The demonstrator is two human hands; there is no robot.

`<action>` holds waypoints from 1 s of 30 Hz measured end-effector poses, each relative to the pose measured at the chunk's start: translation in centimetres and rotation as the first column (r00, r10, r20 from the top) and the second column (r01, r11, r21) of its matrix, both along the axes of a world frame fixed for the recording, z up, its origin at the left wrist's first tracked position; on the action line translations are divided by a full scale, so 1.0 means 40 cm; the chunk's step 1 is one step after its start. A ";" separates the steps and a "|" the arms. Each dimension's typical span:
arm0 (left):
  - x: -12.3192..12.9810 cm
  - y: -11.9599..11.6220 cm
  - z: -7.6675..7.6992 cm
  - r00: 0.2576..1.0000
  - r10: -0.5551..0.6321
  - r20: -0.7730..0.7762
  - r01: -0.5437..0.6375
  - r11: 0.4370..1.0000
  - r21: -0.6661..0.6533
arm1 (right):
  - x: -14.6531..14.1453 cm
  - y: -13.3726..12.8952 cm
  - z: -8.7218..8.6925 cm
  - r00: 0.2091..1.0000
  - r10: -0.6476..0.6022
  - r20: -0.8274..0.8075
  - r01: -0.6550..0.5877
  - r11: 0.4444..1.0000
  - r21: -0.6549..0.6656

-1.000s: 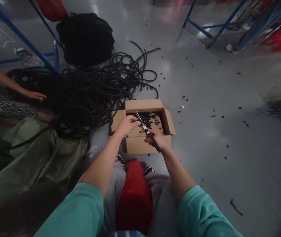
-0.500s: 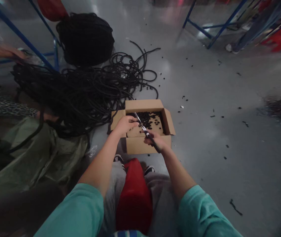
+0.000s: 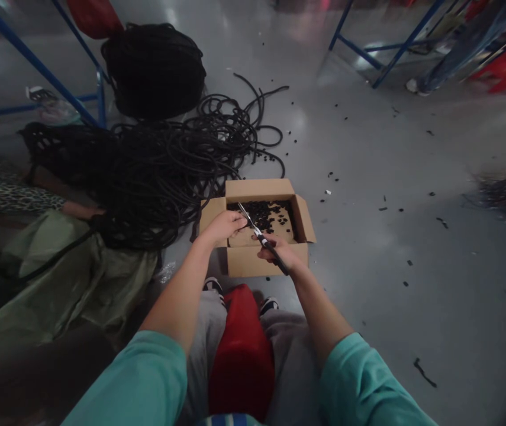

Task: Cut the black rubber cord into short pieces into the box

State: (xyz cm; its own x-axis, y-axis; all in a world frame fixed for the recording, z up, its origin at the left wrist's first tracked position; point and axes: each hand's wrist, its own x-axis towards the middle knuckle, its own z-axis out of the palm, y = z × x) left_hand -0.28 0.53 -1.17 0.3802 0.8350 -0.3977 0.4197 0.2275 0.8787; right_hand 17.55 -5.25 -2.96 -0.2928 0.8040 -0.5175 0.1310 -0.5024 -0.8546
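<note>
My right hand point(image 3: 281, 253) is wrapped round the black handles of a pair of scissors point(image 3: 259, 232), whose metal blades point up and left. Close to those blades, my left hand point(image 3: 228, 226) is closed in a pinch. A dark end of black cord shows at its fingertips; the rest of that cord is mostly hidden by the hand. Both hands are above an open cardboard box point(image 3: 259, 188) with its flaps folded out. Inside the box lie many small black cut pieces point(image 3: 265, 214), gathered mainly toward the back.
Left of the box spreads a tangled heap of black cord point(image 3: 159, 160), with a large black coil point(image 3: 152, 71) behind it. A green sheet point(image 3: 79, 272) lies at the left, near another person's patterned leg point(image 3: 8, 189). Black scraps dot the grey floor point(image 3: 368, 248). Blue metal frames point(image 3: 363, 56) stand farther back.
My left hand has shifted slightly left and its fingers are more curled. The scissors have moved slightly left. Another person's hand at the upper left has gone out of view.
</note>
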 end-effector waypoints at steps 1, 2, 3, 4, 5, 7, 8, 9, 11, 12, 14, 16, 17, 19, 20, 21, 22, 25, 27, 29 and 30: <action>0.000 0.000 0.004 1.000 -0.006 -0.019 0.006 1.000 0.012 | 0.001 0.000 -0.001 1.000 0.000 0.004 0.000 1.000 0.000; 0.000 -0.001 0.008 0.999 -0.011 -0.031 0.011 1.000 0.025 | 0.002 0.000 -0.002 1.000 -0.002 0.007 0.002 1.000 -0.004; 0.000 -0.001 0.012 0.999 -0.013 -0.036 0.014 0.999 0.038 | 0.002 -0.001 -0.002 1.000 -0.005 0.006 0.005 1.000 -0.012; 0.000 -0.002 0.015 0.999 -0.011 -0.035 0.012 0.999 0.050 | 0.002 -0.002 -0.002 1.000 -0.010 0.002 0.010 1.000 -0.022; 0.001 -0.003 0.017 1.000 -0.005 -0.028 0.007 0.998 0.060 | 0.003 -0.002 -0.002 1.000 -0.018 -0.006 0.018 0.999 -0.032; 0.004 -0.004 0.017 1.000 0.013 -0.005 -0.013 0.998 0.058 | 0.002 -0.003 0.000 0.999 -0.037 -0.018 0.036 0.998 -0.045; 0.005 -0.005 0.015 1.000 0.029 0.013 -0.029 0.998 0.049 | 0.002 -0.004 0.001 0.999 -0.046 -0.021 0.045 0.998 -0.047; 0.007 -0.005 0.012 0.998 0.045 0.034 -0.046 0.998 0.034 | 0.002 -0.004 0.002 0.998 -0.055 -0.022 0.054 0.998 -0.045; 0.011 -0.006 0.002 0.994 0.072 0.083 -0.072 0.997 -0.003 | 0.002 -0.004 0.002 0.996 -0.077 -0.036 0.075 0.997 -0.035; 0.012 -0.006 -0.003 0.990 0.092 0.109 -0.091 0.996 -0.015 | 0.003 -0.004 0.002 0.995 -0.087 -0.049 0.086 0.996 -0.029; 0.012 -0.005 -0.013 0.976 0.155 0.151 -0.153 0.988 -0.024 | 0.005 -0.003 0.001 0.992 -0.108 -0.069 0.106 0.994 -0.023; 0.009 -0.003 -0.020 0.949 0.251 0.193 -0.247 0.968 -0.041 | 0.008 -0.002 -0.003 0.989 -0.135 -0.068 0.133 0.991 -0.026; 0.007 -0.001 -0.022 0.929 0.300 0.217 -0.293 0.954 -0.064 | 0.009 -0.002 -0.005 0.987 -0.150 -0.063 0.148 0.988 -0.029; 0.004 0.001 -0.022 0.887 0.377 0.269 -0.353 0.926 -0.133 | 0.011 -0.001 -0.010 0.983 -0.176 -0.055 0.174 0.984 -0.034; 0.003 0.001 -0.021 0.865 0.407 0.294 -0.373 0.913 -0.166 | 0.011 -0.001 -0.012 0.982 -0.183 -0.049 0.181 0.983 -0.034; 0.002 0.002 -0.019 0.844 0.433 0.318 -0.388 0.901 -0.196 | 0.010 -0.002 -0.013 0.983 -0.182 -0.038 0.181 0.983 -0.032; 0.003 0.002 -0.017 0.823 0.454 0.341 -0.399 0.890 -0.221 | 0.009 -0.002 -0.014 0.984 -0.176 -0.022 0.176 0.984 -0.029; 0.006 0.000 -0.014 0.772 0.495 0.399 -0.413 0.868 -0.277 | 0.006 -0.004 -0.012 0.989 -0.150 0.015 0.150 0.988 -0.030; 0.009 -0.002 -0.014 0.761 0.496 0.418 -0.404 0.866 -0.293 | 0.005 -0.004 -0.010 0.990 -0.139 -0.013 0.139 0.990 -0.039; 0.011 -0.003 -0.016 0.767 0.489 0.415 -0.404 0.871 -0.281 | 0.008 -0.003 -0.009 0.989 -0.127 -0.075 0.124 0.991 -0.047; 0.012 -0.003 -0.018 0.774 0.484 0.409 -0.407 0.874 -0.266 | 0.011 -0.003 -0.008 0.987 -0.117 -0.108 0.112 0.992 -0.051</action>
